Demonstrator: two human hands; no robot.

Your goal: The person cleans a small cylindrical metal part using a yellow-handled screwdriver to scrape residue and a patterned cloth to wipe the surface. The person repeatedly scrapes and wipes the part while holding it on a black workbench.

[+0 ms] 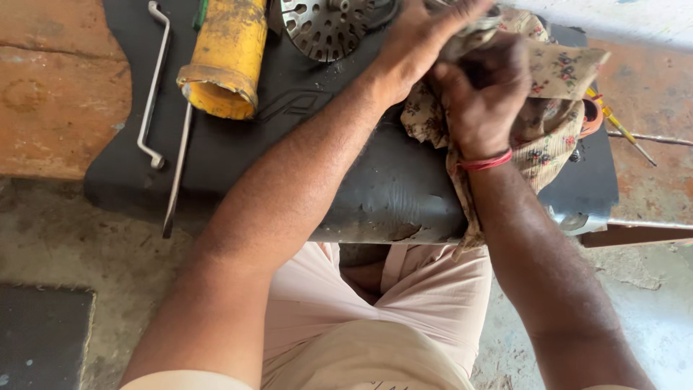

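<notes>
My left hand (419,40) and my right hand (480,94) are pressed together over a beige flower-patterned cloth (552,108) at the top right of the black rubber mat (238,144). Both hands are closed on the cloth, which is bunched around something grey that is mostly hidden between my fingers. A red thread band (485,162) circles my right wrist. The cloth hangs down over the mat's front edge.
A yellow cylinder (227,54) lies at the top of the mat beside a perforated round metal disc (325,25). A bent metal rod (155,79) and a thin straight rod (177,173) lie at the left. A yellow-handled screwdriver (621,126) sits at the right.
</notes>
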